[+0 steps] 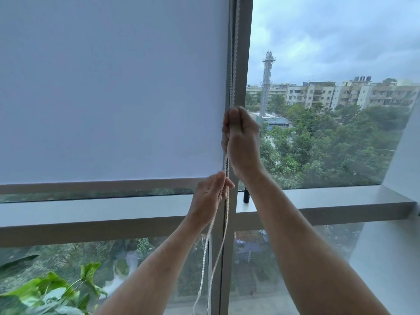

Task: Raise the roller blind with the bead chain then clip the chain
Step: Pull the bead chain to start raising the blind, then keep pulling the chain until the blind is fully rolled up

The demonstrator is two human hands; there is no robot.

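Note:
A white roller blind covers the left window pane, its bottom bar hanging just above the sill. The white bead chain runs down the grey window post beside the blind's right edge. My right hand is closed in a fist around the chain at mid-height. My left hand is lower, pinching the chain between thumb and fingers near the bottom bar. Below my hands the chain hangs in a loose loop down past the frame's lower edge.
A grey window post divides the panes, and a grey sill ledge runs across. A small black fitting stands on the ledge by the post. Green plant leaves fill the lower left. A white wall is at the right.

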